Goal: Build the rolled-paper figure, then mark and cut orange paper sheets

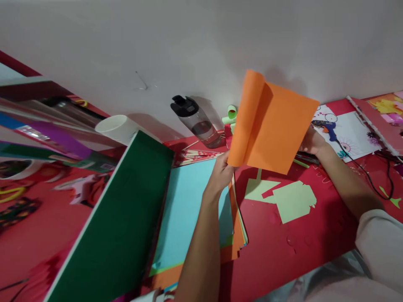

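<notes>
An orange sheet of paper (272, 130) is held up above the table, its left side curled into a loose roll. My left hand (223, 172) is closed on the bottom of that rolled side. At the sheet's right edge is my right hand (311, 141), closed on the paper, with some fingers hidden behind it. Below lie pale green paper cutouts (296, 201) on the red tabletop (270, 251). Just beyond my right hand, a blue glue gun (329, 128) rests on a white printed sheet (349, 132).
A stack of coloured paper with a light blue sheet (185, 201) on top lies left of centre. Beside it leans a dark green board (119, 218). A water bottle (198, 121), a white cup (118, 128) and green paper rolls (231, 112) stand by the wall.
</notes>
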Available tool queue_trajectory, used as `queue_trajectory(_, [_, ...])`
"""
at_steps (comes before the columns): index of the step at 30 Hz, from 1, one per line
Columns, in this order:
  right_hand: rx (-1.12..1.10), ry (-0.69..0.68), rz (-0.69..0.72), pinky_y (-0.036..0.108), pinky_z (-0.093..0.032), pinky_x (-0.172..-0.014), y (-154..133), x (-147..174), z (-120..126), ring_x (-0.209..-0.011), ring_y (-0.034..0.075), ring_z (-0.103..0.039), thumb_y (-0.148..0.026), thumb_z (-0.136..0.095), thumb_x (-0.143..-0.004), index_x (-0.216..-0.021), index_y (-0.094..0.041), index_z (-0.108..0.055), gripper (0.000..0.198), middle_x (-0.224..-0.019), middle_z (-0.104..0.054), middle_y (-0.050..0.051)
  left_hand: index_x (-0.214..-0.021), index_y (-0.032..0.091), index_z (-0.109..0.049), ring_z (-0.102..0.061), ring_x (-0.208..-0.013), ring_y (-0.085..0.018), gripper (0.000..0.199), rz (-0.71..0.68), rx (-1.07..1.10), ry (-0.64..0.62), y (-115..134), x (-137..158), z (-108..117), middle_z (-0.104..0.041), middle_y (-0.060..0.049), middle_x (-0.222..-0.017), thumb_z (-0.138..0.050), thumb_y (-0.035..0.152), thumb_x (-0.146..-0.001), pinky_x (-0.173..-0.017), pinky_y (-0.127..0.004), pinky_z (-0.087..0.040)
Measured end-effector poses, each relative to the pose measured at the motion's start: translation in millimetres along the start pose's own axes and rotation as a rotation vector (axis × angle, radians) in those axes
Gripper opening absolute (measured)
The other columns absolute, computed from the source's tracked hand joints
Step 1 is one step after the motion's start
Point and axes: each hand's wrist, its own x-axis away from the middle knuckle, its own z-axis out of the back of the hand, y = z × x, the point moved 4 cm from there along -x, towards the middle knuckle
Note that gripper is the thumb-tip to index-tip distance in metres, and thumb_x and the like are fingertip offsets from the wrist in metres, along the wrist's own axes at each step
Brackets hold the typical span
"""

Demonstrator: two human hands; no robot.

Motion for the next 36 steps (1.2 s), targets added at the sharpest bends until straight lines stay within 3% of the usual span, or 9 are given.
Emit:
queue_trajectory(2, [-0.053, 0.068, 0.024, 0.029, -0.043, -0.057, -5, 0, 2, -0.07, 0.021, -0.064, -0.077, -0.05, -0.091, -0.102, -0.022, -0.066, 0.059, -0.08, -0.072, 0.007, -0.06, 0.022, -0.046, -0.04, -0.054, -0.012, 0.012, -0.046, -0.011, 0.114, 0, 0, 6, -0.045, 0.004, -0.054, -0.049, 0.031, -0.067, -0.055, -0.025, -0.034])
queue_trajectory(4, [0.046, 0.033, 0.012, 0.029, -0.045, -0.06, -12, 3, -1, -0.074, 0.021, -0.066, -0.068, -0.061, -0.091, -0.108, -0.024, -0.067, 0.047, -0.089, -0.076, 0.007, -0.06, 0.022, -0.046, -0.042, -0.054, -0.012, 0.013, -0.087, -0.04, 0.203, 0, 0, 12, -0.047, 0.003, -0.054, -0.05, 0.031, -0.069, -0.056, -0.025, -0.035])
queue_trajectory(7, [0.505, -0.04, -0.013, 0.03, -0.046, -0.067, -24, 10, -2, -0.08, 0.022, -0.067, -0.049, -0.063, -0.095, -0.111, -0.023, -0.07, 0.031, -0.097, -0.078, 0.009, -0.06, 0.023, -0.046, -0.041, -0.053, -0.012, 0.014, -0.113, -0.058, 0.309, -1, -1, 20, -0.046, 0.004, -0.053, -0.051, 0.03, -0.07, -0.054, -0.025, -0.035])
queue_trajectory(10, [1.02, -0.02, -0.031, 0.031, -0.041, -0.07, -35, 19, 5, -0.083, 0.022, -0.065, -0.029, -0.059, -0.094, -0.106, -0.02, -0.073, 0.02, -0.1, -0.077, 0.01, -0.06, 0.023, -0.043, -0.04, -0.052, -0.012, 0.019, -0.126, -0.039, 0.385, -3, -1, 25, -0.044, 0.004, -0.052, -0.053, 0.03, -0.075, -0.053, -0.025, -0.034])
queue_trajectory(13, [1.286, 0.0, -0.114, 0.031, -0.035, -0.066, -40, 29, 15, -0.078, 0.021, -0.062, -0.023, -0.058, -0.092, -0.097, -0.02, -0.072, 0.015, -0.095, -0.076, 0.009, -0.061, 0.023, -0.044, -0.04, -0.052, -0.011, 0.021, -0.124, 0.005, 0.414, -8, -2, 25, -0.043, 0.005, -0.053, -0.055, 0.029, -0.078, -0.053, -0.024, -0.034])
queue_trajectory(20, [1.246, -0.137, -0.311, 0.03, -0.039, -0.064, -34, 46, 31, -0.072, 0.021, -0.064, -0.021, -0.068, -0.079, -0.092, -0.024, -0.071, 0.014, -0.084, -0.075, 0.004, -0.064, 0.025, -0.036, -0.036, -0.049, -0.01, 0.029, -0.078, 0.168, 0.444, -19, -7, 15, -0.035, 0.008, -0.052, -0.058, 0.035, -0.08, -0.051, -0.024, -0.032])
queue_trajectory(27, [1.372, -0.19, -0.468, 0.028, -0.035, -0.059, -14, 82, 35, -0.073, 0.022, -0.065, -0.021, -0.073, -0.078, -0.099, -0.024, -0.07, 0.022, -0.085, -0.072, 0.004, -0.066, 0.024, -0.04, -0.038, -0.05, -0.01, 0.027, -0.017, 0.249, 0.428, -29, -9, -8, -0.039, 0.008, -0.053, -0.059, 0.035, -0.081, -0.052, -0.023, -0.033])
queue_trajectory(32, [1.416, -0.105, -0.349, 0.028, -0.04, -0.07, 4, 118, 26, -0.094, 0.024, -0.07, -0.022, -0.062, -0.091, -0.126, -0.027, -0.063, 0.035, -0.109, -0.074, 0.007, -0.065, 0.023, -0.043, -0.036, -0.048, -0.009, 0.024, -0.014, 0.351, 0.434, -31, -9, -21, -0.04, 0.008, -0.052, -0.062, 0.03, -0.078, -0.048, -0.023, -0.03])
queue_trajectory(36, [1.442, -0.081, -0.262, 0.031, -0.044, -0.079, 14, 130, 23, -0.103, 0.028, -0.07, -0.02, -0.053, -0.097, -0.136, -0.022, -0.061, 0.039, -0.12, -0.071, 0.015, -0.064, 0.023, -0.044, -0.036, -0.049, -0.009, 0.023, 0.01, 0.341, 0.414, -29, -6, -32, -0.041, 0.007, -0.053, -0.061, 0.026, -0.079, -0.05, -0.023, -0.031])
